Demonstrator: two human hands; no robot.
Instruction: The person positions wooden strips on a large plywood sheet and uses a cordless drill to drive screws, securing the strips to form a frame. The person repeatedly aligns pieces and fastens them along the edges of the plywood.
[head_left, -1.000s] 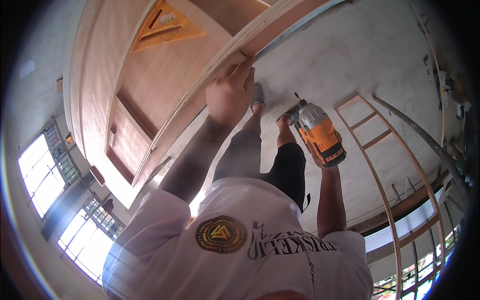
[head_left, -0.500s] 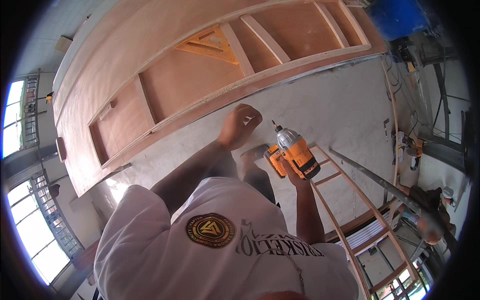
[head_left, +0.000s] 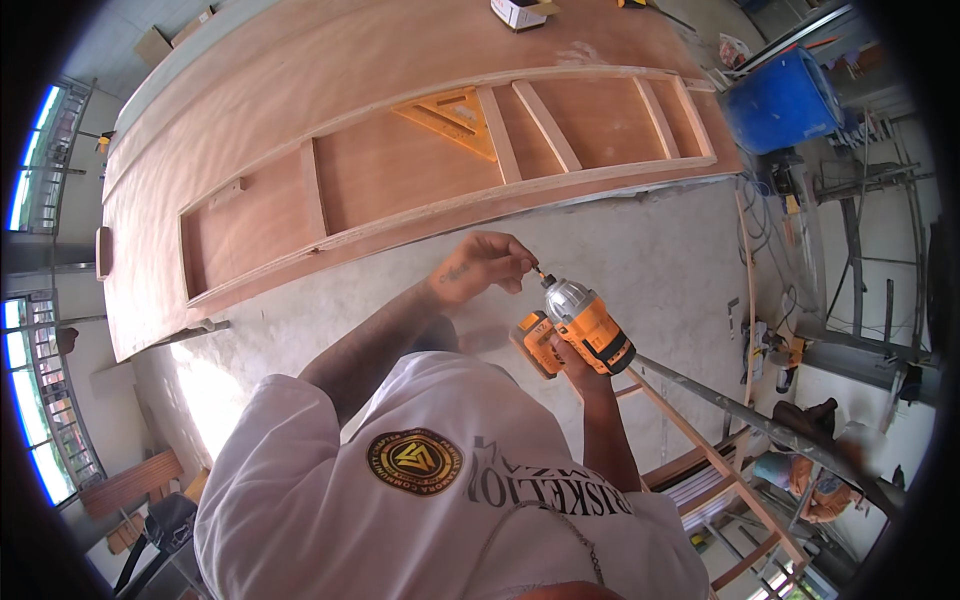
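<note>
1. One orange-and-grey power driver (head_left: 590, 325) is held out above the grey floor (head_left: 640, 225), its bit (head_left: 546, 276) pointing toward the upper left on my feed.
2. I see the right hand (head_left: 574, 366) wrapped around the driver's handle.
3. The left hand (head_left: 478, 268) has its fingers drawn together at the bit's tip; I cannot tell whether they pinch anything.
4. Beyond both hands, I make out a wooden frame (head_left: 311, 188) on plywood (head_left: 620, 45), with a yellow triangular square (head_left: 452, 112) lying inside it.
5. Farther right stands a blue container (head_left: 785, 105).
</note>
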